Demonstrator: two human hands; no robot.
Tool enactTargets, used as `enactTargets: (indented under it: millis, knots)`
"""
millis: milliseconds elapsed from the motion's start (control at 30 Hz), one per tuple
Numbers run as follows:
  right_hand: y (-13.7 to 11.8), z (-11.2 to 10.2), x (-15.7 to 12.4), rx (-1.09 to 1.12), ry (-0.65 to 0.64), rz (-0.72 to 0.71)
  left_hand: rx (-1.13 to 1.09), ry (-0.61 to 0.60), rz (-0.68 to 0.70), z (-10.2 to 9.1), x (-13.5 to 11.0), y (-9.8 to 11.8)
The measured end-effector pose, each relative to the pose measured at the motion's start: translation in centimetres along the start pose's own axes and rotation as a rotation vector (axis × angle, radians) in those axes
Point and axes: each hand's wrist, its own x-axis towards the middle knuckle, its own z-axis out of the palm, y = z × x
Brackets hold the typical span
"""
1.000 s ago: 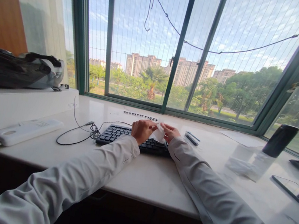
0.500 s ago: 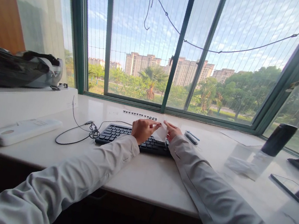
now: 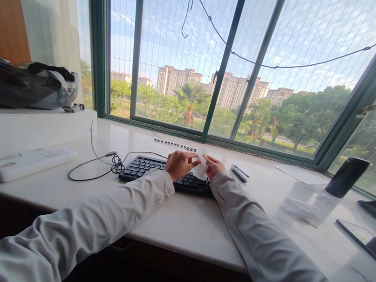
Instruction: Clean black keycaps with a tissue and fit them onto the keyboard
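Note:
My left hand point(image 3: 180, 165) is closed in a pinch over the keyboard. Its fingertips meet a thin white tissue point(image 3: 199, 170), which covers the small dark keycap seen there a moment ago. From the other side my right hand point(image 3: 213, 167) grips the tissue between thumb and fingers. Beneath both hands lies a black keyboard point(image 3: 141, 168), partly hidden by hands and sleeves. Behind it, a row of small black keycaps point(image 3: 175, 145) is lined up on the white desk point(image 3: 193, 222).
A coiled black cable point(image 3: 118, 165) lies left of the keyboard, near a white power strip point(image 3: 31, 164) and a white box point(image 3: 30, 129). To the right are pens point(image 3: 238, 173), clear plastic wrap point(image 3: 301, 210), a black cylinder point(image 3: 347, 177) and a phone point(image 3: 368, 243).
The tissue has folded up around my left fingertips, and the dark keycap there is now covered. My right fingers have shifted slightly left, toward my left hand.

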Motion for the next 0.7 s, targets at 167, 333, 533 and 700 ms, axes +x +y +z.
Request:
enactTargets:
  millis: [167,333,533,700]
  knots:
    - [0.3,0.1,0.1,-0.026,-0.075,-0.002,0.008,0.026,-0.027,0.1,0.0,-0.3]
    - [0.6,-0.1,0.1,-0.002,-0.106,-0.03,-0.029,0.055,-0.01,0.3,0.1,-0.5]
    - [1.1,-0.9,1.1,-0.057,-0.032,-0.082,-0.102,0.07,0.025,0.6,0.0,-0.4]
    - [1.4,-1.4,1.8,-0.102,0.025,-0.077,-0.102,0.072,0.034,0.4,-0.2,-0.1]
